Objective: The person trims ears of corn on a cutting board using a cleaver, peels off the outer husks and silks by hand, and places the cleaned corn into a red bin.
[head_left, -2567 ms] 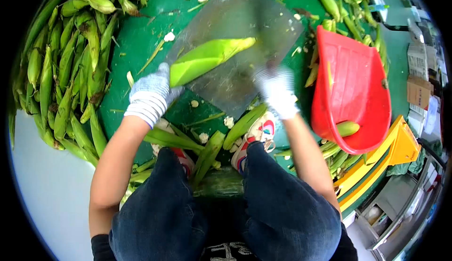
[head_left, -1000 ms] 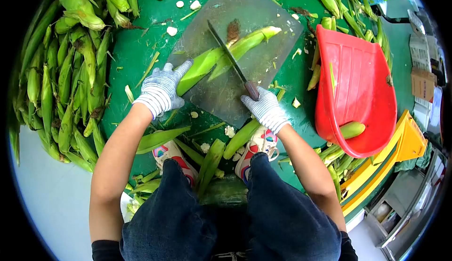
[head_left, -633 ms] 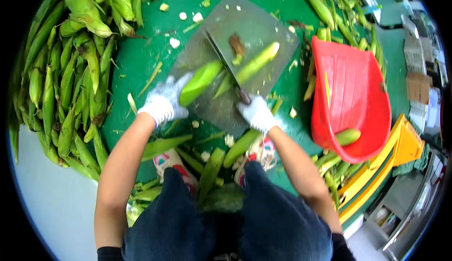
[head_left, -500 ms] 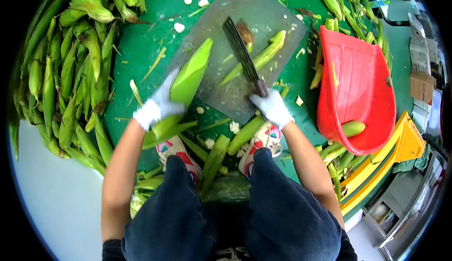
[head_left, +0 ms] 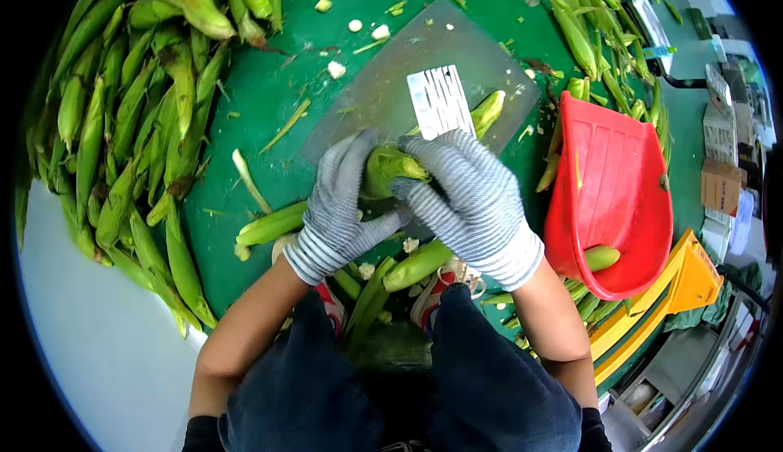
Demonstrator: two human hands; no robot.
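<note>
An ear of corn in green husk (head_left: 382, 171) is held between my two gloved hands, one end turned up toward me. My left hand (head_left: 342, 203) wraps its left side, fingers closed against the husk. The fingers of my right hand (head_left: 477, 199) grip the upturned end from the right. Just beyond lies a broad-bladed knife (head_left: 440, 99), its slotted blade bright with reflection and its handle hidden behind my right hand. It lies on a translucent cutting board (head_left: 359, 109). A piece of husk (head_left: 489, 112) is partly visible beside the blade.
Unhusked corn is heaped at left (head_left: 122, 142). A red scoop-shaped bin (head_left: 616, 183) at right holds an ear. Husk scraps and pale cut bits litter the green floor (head_left: 269, 77). A yellow frame (head_left: 689, 281) stands at lower right, and more husks lie at upper right.
My right hand has let go of the knife, which now lies on the board, and has taken hold of the corn. My left hand has brought the ear to the middle, tilting its end toward me.
</note>
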